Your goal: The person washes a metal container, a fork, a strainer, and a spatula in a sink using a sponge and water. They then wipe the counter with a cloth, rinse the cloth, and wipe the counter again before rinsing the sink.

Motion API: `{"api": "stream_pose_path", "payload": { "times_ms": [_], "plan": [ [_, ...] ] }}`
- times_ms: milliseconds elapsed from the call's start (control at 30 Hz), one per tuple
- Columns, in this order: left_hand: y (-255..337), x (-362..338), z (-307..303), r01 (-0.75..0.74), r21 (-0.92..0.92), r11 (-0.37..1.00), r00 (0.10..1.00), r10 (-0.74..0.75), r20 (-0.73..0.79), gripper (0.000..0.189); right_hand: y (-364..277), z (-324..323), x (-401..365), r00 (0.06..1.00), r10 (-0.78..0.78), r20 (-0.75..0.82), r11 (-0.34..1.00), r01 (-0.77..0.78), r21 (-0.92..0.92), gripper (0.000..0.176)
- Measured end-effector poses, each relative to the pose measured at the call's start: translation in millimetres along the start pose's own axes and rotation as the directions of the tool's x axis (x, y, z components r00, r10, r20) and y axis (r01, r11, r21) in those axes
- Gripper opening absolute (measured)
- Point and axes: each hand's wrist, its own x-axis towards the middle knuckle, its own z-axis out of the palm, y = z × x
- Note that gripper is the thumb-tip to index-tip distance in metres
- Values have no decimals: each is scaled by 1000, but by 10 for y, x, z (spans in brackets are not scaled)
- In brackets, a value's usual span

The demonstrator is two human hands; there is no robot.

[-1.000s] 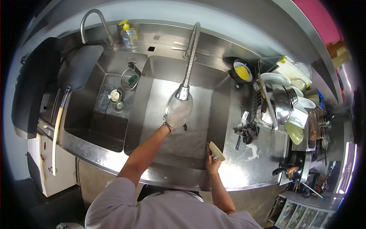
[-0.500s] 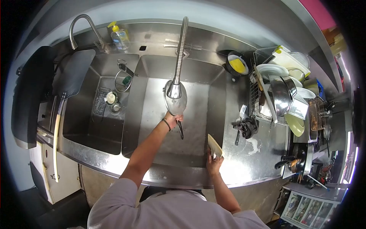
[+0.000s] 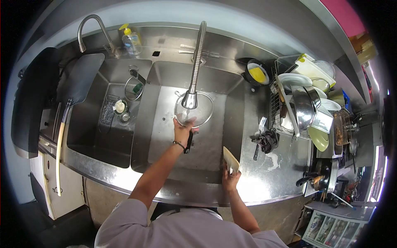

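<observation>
One round strainer (image 3: 202, 110) with a black handle (image 3: 188, 144) is in the big sink (image 3: 234, 105), under the tap (image 3: 190, 100). It lies just in front of the left hand (image 3: 184, 127). It is well apart from the right hand (image 3: 230, 181), ahead of it and to its left.

The left hand is at the near edge of the strainer. Its fingers are partly spread and a little bent, and they touch it. I cannot tell if they hold on tight. The black handle points back toward the person, just to the right of the wrist.

The right hand is closed around a flat, pale thing (image 3: 231, 159), and I cannot tell what it is. The hand is at the front right corner of the big sink. The flat thing is tilted, with its top leaning to the left.

On the counter (image 3: 287, 173) to the right are a fork (image 3: 262, 122) and a dark, crumpled bundle (image 3: 269, 141).
</observation>
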Motion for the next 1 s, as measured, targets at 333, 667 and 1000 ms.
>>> {"api": "stream_pose_path", "payload": {
  "times_ms": [333, 667, 1000],
  "plan": [
    [123, -20, -181, -569, 591, 572, 803, 540, 252, 57, -59, -3, -1, 997, -50, -61, 991, 42, -128, 22],
    [399, 316, -207, -614, 733, 292, 648, 717, 257, 57, 76, 53, 14, 998, -26, -53, 998, 28, 50, 15],
    [487, 284, 0, -574, 758, 310, 666, 715, 212, 57, -59, 4, 1, 998, -10, -67, 993, 2, -120, 13]
  ]
}}
